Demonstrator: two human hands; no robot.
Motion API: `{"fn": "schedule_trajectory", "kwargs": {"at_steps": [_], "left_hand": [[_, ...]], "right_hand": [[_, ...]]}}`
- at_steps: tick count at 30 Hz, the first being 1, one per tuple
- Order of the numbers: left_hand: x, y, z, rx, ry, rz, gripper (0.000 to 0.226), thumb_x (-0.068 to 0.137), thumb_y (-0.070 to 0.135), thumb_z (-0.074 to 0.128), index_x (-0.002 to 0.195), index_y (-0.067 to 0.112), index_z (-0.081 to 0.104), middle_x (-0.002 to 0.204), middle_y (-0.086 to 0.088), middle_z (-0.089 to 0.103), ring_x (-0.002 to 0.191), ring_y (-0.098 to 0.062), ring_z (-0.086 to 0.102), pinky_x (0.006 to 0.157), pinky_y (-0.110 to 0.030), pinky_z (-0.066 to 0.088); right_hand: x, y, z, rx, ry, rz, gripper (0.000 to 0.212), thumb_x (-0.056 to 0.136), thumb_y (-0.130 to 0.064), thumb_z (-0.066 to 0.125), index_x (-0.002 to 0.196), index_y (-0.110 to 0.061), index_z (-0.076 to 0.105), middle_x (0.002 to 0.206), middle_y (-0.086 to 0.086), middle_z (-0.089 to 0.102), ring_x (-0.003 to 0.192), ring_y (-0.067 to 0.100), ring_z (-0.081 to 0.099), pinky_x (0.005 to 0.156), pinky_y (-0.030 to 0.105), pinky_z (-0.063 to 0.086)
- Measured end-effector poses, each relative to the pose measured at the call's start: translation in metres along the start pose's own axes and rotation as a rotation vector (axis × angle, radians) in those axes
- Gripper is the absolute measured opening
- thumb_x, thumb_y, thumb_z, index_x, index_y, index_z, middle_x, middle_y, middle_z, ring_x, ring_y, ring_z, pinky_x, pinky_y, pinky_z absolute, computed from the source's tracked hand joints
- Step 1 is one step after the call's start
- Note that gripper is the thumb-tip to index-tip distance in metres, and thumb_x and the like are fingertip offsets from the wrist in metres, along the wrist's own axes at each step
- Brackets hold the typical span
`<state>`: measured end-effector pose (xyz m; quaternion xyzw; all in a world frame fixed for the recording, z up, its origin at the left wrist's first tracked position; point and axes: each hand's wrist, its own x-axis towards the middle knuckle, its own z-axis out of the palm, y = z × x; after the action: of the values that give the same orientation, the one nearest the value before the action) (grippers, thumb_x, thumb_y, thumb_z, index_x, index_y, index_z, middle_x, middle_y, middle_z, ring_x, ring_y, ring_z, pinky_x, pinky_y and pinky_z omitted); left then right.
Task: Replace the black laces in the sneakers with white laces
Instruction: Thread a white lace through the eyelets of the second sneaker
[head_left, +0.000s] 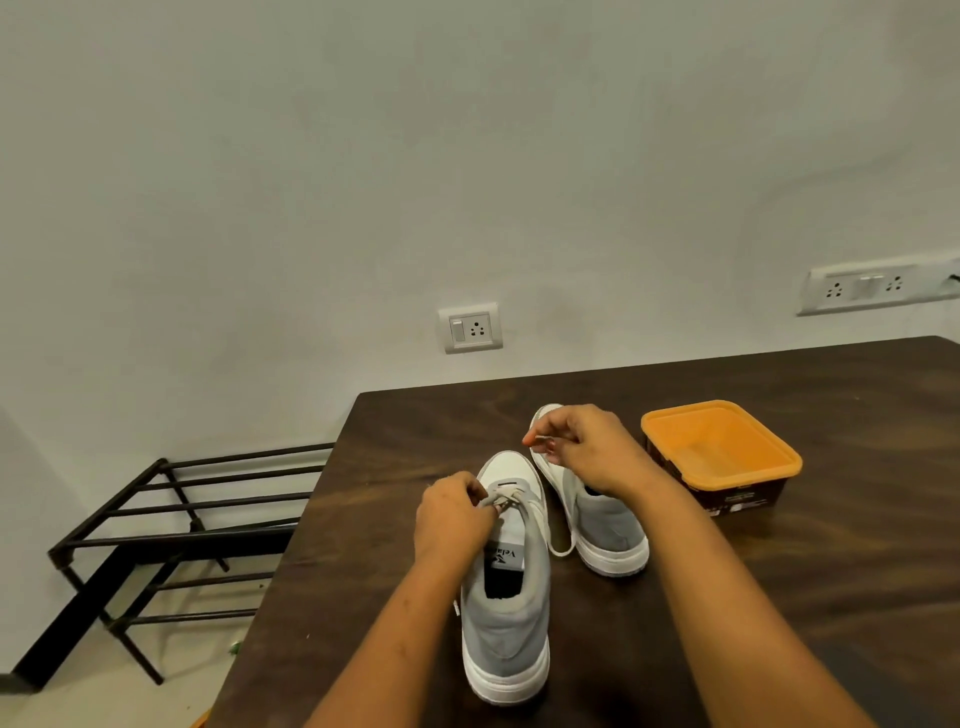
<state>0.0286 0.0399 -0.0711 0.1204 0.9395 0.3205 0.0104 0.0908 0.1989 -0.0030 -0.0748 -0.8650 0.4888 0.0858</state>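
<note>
A hard tug could pull the white lace (508, 487) out of its holes — or leave one end short; the left hand (454, 514) pinched it low on the near sneaker (506, 634); the right hand (587, 447) pinched its tip, held higher; that sneaker stood on the table (779, 597) — heel nearest, toe pointing away at the wall (467, 156).

Left hand (454, 514), right hand (587, 447), fingertips in pinches.
</note>
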Motion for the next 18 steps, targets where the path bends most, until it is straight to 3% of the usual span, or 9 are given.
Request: {"fn": "schedule_trajectory", "kwargs": {"at_steps": [4, 7, 9, 11, 15, 18], "left_hand": [[0.003, 0.001, -0.006, -0.050, -0.047, -0.076, 0.004, 0.080, 0.027, 0.067, 0.080, 0.024, 0.070, 0.088, 0.002, 0.069, 0.087, -0.016, 0.063, 0.073, -0.025, 0.048], [0.008, -0.005, -0.013, -0.187, -0.126, -0.155, 0.010, 0.077, 0.021, 0.071, 0.067, 0.020, 0.070, 0.073, -0.001, 0.067, 0.072, -0.019, 0.064, 0.069, -0.029, 0.055], [0.010, -0.009, -0.018, -0.278, -0.172, -0.216, 0.010, 0.078, 0.017, 0.071, 0.069, 0.014, 0.073, 0.063, -0.003, 0.064, 0.053, -0.017, 0.057, 0.056, -0.025, 0.051], [0.011, -0.013, -0.021, -0.370, -0.206, -0.272, 0.009, 0.080, 0.011, 0.069, 0.074, 0.007, 0.074, 0.061, -0.008, 0.062, 0.049, -0.017, 0.051, 0.051, -0.022, 0.043], [0.011, -0.016, -0.023, -0.578, -0.294, -0.349, 0.011, 0.087, -0.001, 0.060, 0.086, -0.007, 0.069, 0.079, -0.021, 0.063, 0.069, -0.026, 0.055, 0.062, -0.032, 0.045], [0.009, -0.014, -0.025, -0.647, -0.335, -0.361, 0.012, 0.090, -0.003, 0.056, 0.085, -0.007, 0.066, 0.074, -0.017, 0.061, 0.062, -0.022, 0.056, 0.052, -0.024, 0.047]], "right_hand": [[0.002, 0.005, 0.009, -0.089, 0.000, -0.017, 0.034, 0.096, 0.005, 0.041, 0.099, -0.012, 0.071, 0.097, 0.003, 0.067, 0.077, 0.007, 0.064, 0.067, 0.012, 0.052], [0.003, 0.009, 0.021, -0.189, 0.009, -0.055, 0.026, 0.096, -0.002, 0.050, 0.106, -0.012, 0.072, 0.106, 0.000, 0.068, 0.092, 0.007, 0.061, 0.064, 0.001, 0.040], [0.004, 0.012, 0.031, -0.187, -0.012, -0.062, 0.023, 0.095, -0.006, 0.053, 0.108, -0.009, 0.072, 0.109, 0.002, 0.068, 0.101, 0.011, 0.061, 0.065, 0.000, 0.039], [0.004, 0.014, 0.043, -0.237, -0.042, -0.073, 0.021, 0.095, -0.011, 0.055, 0.106, -0.008, 0.073, 0.105, 0.004, 0.069, 0.098, 0.014, 0.062, 0.069, 0.006, 0.040], [0.006, 0.021, 0.063, -0.393, -0.075, -0.039, 0.022, 0.093, -0.013, 0.056, 0.102, -0.018, 0.075, 0.102, 0.005, 0.071, 0.096, 0.021, 0.064, 0.086, 0.030, 0.051], [0.004, 0.022, 0.070, -0.467, 0.005, -0.009, 0.020, 0.088, -0.016, 0.058, 0.096, -0.023, 0.075, 0.098, 0.001, 0.072, 0.092, 0.021, 0.065, 0.082, 0.036, 0.054]]}}
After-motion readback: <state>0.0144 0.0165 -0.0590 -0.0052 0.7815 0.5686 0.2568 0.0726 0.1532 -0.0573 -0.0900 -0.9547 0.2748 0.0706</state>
